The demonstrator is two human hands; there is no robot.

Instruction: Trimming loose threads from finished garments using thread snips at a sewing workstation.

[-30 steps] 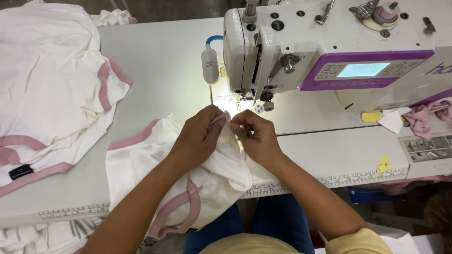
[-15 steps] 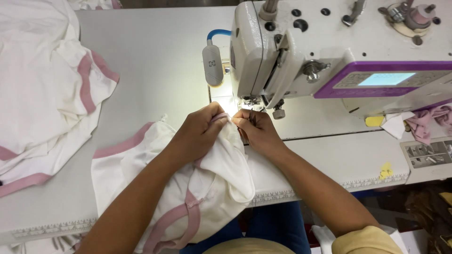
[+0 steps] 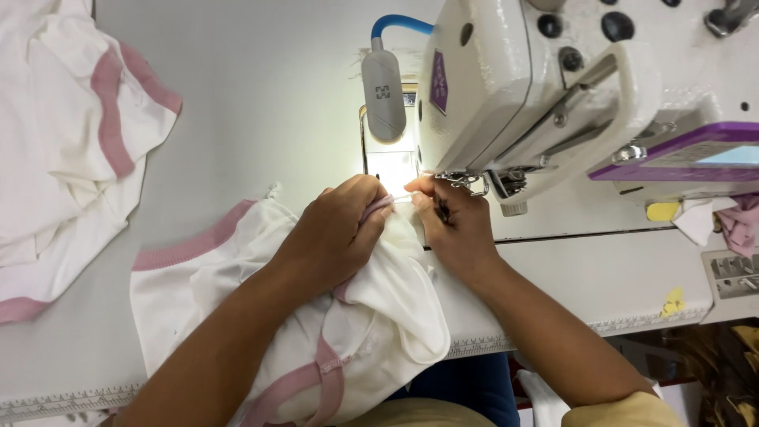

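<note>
Head view: hands (image 3: 336,237) pinching garment (image 3: 379,316).

Bare forearms; yellow short sleeve (image 3: 624,407) on right arm; blue trousers (image 3: 462,387).

White garment (image 3: 237,316), pink trim; bunched on table, edge at needle

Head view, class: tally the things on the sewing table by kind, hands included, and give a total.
Hands: 2 (left hand, right hand)
White garments with pink trim: 2 (held garment, stacked garment)
Sewing machine: 1
Grey lamp head: 1
Yellow bits: 2 (yellow piece, yellow scrap)
Total: 8
</note>
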